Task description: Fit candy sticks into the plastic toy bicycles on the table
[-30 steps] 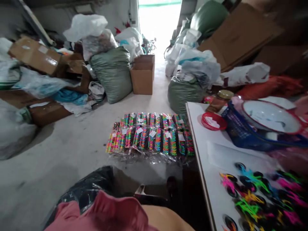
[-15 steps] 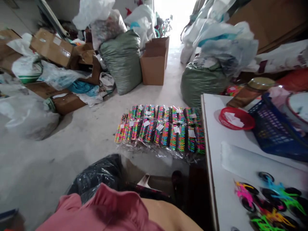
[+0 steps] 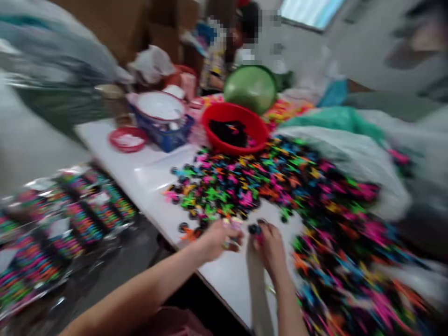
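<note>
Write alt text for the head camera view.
Blurred view: a person's left hand and right hand meet over a small black piece at the edge of a white table heaped with neon-and-black toy pieces, a red bowl behind.

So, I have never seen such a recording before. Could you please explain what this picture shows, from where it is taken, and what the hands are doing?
There is no machine here: the picture comes from a camera worn on a person's head, looking forward and down, so the two bare arms at the bottom are that person's own. It is blurred.

The left hand and right hand meet over a white table. Between the fingers there seems to be a small dark piece, and a pale strip runs down under the right hand; the grip itself is too blurred to judge.

A big heap of small neon and black pieces covers the table. Behind it stand a red bowl, a green bowl and a blue basket. Bagged colourful packs lie on the floor to the left. Another person sits at the far end.
</note>
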`<state>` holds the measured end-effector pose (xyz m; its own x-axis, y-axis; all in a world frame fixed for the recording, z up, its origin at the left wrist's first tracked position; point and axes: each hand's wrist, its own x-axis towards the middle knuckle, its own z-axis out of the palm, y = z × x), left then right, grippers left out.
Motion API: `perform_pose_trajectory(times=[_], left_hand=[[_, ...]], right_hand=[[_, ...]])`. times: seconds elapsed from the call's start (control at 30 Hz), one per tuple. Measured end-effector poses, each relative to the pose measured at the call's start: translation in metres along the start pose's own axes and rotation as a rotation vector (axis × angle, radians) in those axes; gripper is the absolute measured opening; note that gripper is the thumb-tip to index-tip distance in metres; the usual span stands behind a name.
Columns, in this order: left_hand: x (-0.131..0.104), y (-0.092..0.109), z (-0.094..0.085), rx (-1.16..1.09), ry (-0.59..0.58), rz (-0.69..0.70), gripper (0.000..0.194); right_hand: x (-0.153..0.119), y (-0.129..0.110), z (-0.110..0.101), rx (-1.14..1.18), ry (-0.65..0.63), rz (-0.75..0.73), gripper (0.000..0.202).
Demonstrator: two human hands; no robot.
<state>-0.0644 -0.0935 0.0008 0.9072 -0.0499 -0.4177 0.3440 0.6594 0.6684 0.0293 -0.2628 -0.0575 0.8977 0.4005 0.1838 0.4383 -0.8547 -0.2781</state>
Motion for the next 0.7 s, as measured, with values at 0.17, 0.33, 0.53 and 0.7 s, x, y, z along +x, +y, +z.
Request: perform_pose_trajectory(times=[0.17, 0.33, 0.53, 0.7], left_hand=[[0.055, -0.034, 0.005, 0.116, -0.008, -0.034, 0.024], [0.066, -0.039, 0.02, 0.302, 0.04, 0.144, 0.029], [0.074, -0.042, 0.033, 0.209, -0.032, 0.078, 0.035], [0.078, -0.032, 0.032, 0.184, 0.035, 0.01, 0.036]], right_hand=[[-0.023, 0.033, -0.009, 0.031, -0.05, 0.194, 0.045], [-0.023, 0.019, -0.029, 0.535, 0.103, 0.266, 0.037], [-0.025, -0.004, -0.035, 1.107, 0.053, 0.416, 0.038], [-0.029, 0.001, -0.04, 1.315, -0.136, 0.352, 0.047]])
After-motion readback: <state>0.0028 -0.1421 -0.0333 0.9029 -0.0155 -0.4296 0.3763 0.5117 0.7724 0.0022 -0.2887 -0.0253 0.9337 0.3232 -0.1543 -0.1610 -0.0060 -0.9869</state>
